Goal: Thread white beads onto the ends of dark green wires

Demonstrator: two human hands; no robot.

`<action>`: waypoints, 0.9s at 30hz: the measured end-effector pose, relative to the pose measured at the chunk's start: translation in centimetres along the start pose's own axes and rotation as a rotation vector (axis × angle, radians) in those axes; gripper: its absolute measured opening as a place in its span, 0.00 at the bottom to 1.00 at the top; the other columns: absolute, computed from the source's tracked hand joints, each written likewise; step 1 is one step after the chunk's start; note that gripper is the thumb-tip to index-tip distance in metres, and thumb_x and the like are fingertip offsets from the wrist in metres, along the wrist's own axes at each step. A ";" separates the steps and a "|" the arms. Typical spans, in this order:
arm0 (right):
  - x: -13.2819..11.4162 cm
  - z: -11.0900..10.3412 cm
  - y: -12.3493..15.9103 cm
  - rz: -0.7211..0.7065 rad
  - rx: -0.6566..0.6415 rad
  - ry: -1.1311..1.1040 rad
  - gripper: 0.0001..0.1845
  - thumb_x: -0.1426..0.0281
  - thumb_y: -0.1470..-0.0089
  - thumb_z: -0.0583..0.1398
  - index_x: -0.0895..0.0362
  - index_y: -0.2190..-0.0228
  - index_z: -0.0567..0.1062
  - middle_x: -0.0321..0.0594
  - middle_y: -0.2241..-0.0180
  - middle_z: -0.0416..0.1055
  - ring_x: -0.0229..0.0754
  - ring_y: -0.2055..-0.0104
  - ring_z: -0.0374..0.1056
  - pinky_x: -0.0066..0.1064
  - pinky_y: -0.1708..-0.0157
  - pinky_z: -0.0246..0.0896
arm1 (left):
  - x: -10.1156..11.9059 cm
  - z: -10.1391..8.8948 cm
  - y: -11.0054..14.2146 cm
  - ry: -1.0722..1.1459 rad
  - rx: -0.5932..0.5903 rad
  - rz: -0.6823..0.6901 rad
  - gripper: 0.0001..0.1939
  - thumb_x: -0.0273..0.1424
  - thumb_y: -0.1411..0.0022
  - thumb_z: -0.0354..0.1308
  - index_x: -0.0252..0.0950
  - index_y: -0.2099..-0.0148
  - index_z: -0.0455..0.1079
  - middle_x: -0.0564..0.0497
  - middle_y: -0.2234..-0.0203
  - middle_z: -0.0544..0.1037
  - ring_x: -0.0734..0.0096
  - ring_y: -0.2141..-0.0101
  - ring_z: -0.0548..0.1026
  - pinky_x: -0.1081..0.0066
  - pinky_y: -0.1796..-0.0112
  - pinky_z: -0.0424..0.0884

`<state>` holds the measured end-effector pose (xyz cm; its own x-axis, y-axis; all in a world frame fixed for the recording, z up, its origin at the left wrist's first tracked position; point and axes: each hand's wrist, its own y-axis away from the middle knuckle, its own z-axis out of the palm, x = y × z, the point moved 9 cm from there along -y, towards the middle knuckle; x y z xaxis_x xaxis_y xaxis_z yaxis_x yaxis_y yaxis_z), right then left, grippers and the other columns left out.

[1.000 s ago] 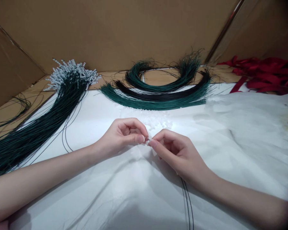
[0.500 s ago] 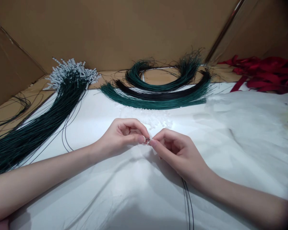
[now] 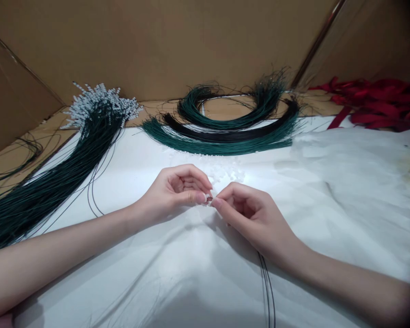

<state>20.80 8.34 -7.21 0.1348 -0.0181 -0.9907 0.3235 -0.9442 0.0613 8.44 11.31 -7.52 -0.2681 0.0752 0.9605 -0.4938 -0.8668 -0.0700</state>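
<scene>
My left hand (image 3: 177, 191) and my right hand (image 3: 251, 216) meet fingertip to fingertip over the white cloth (image 3: 328, 191). Both are closed in a pinch. Between the tips sits something tiny and pale, probably a bead, at the end of thin dark wires (image 3: 267, 282) that run from under my right hand toward me. A scatter of small white beads (image 3: 225, 172) lies on the cloth just beyond my fingers.
A long bundle of dark green wires with white beaded tips (image 3: 99, 107) lies at the left. Curved bundles of green and black wires (image 3: 225, 136) lie at the back. Red fabric (image 3: 376, 107) is at the far right. Cardboard walls (image 3: 157, 45) enclose the area.
Both hands stay pinched together at the same spot; they have shifted very slightly up the cloth. Nothing was let go.
</scene>
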 end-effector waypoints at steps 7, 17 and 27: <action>0.1 0.0 0.0 0.002 -0.004 0.024 0.11 0.66 0.42 0.60 0.58 0.74 0.71 0.30 0.80 0.60 0.31 0.78 0.52 0.27 0.79 0.44 | 0.0 -0.1 0.2 -0.043 0.005 0.011 0.11 0.20 0.45 0.68 0.35 0.59 0.76 0.52 0.69 0.82 0.78 0.68 0.80 0.81 0.63 0.76; 0.2 -0.2 0.2 0.003 0.019 0.055 0.11 0.67 0.44 0.60 0.58 0.76 0.71 0.30 0.81 0.59 0.31 0.79 0.50 0.28 0.80 0.41 | 0.4 0.0 0.2 -0.185 0.040 0.008 0.10 0.23 0.46 0.70 0.33 0.61 0.75 0.51 0.70 0.81 0.75 0.68 0.80 0.79 0.65 0.77; 0.2 -0.2 0.1 -0.007 0.010 0.094 0.10 0.68 0.44 0.60 0.58 0.76 0.72 0.30 0.80 0.58 0.32 0.78 0.50 0.28 0.79 0.42 | 0.6 0.2 0.2 -0.191 0.020 0.013 0.11 0.22 0.46 0.70 0.34 0.61 0.74 0.52 0.70 0.82 0.76 0.68 0.81 0.81 0.64 0.77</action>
<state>21.02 8.28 -7.37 0.2205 0.0186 -0.9752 0.3149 -0.9476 0.0531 8.37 11.12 -6.87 -0.1112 -0.0298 0.9934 -0.4738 -0.8770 -0.0793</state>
